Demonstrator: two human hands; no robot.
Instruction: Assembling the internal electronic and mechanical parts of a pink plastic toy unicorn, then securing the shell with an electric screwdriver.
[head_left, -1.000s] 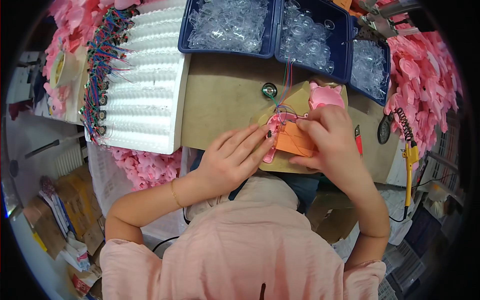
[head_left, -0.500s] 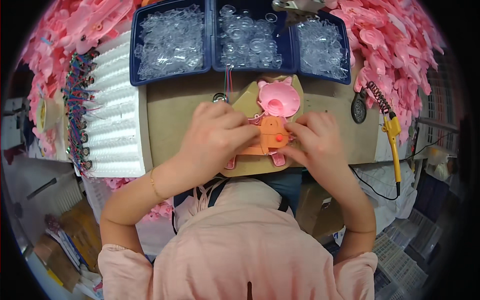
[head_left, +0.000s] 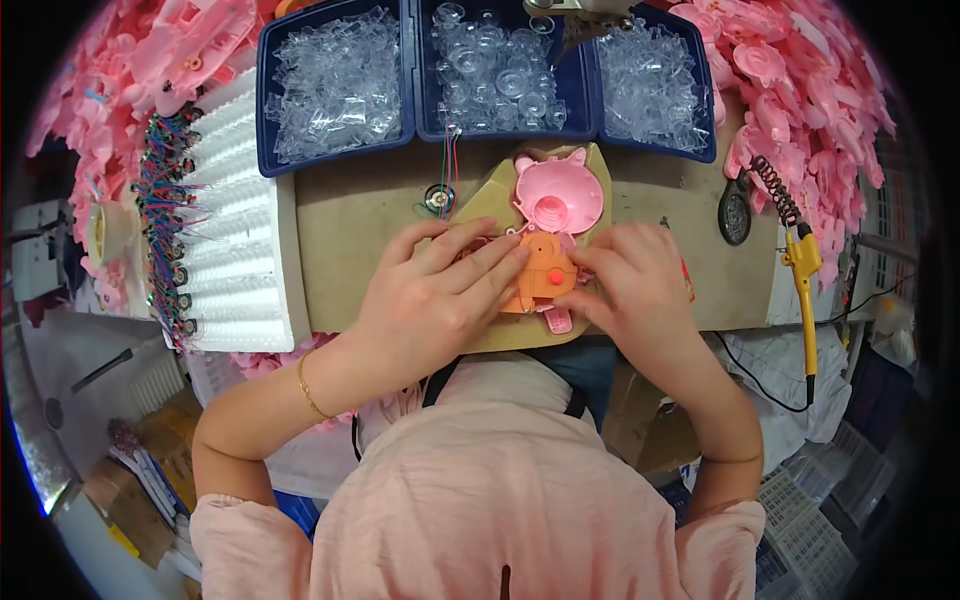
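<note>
Far left I have a heap of pink plastic parts, then a row of wired speakers along a ridged white foam tray. Blue bins of clear plastic pieces stand along the back of the beige table. A round speaker lies near the left hand, its wires running up toward the middle bin. That hand is stretched out, palm down, fingertips at the left side of the orange piece; I cannot tell whether it pinches anything. The orange piece, with its red button, lies just below the hollow pink pig-head shell, over a mustard-coloured mat. At its right edge, the right hand has thumb and forefinger set apart, near the button; whether they grip it I can't make out. Further right sit a black oval part, a yellow-handled soldering iron and more pink parts.
</note>
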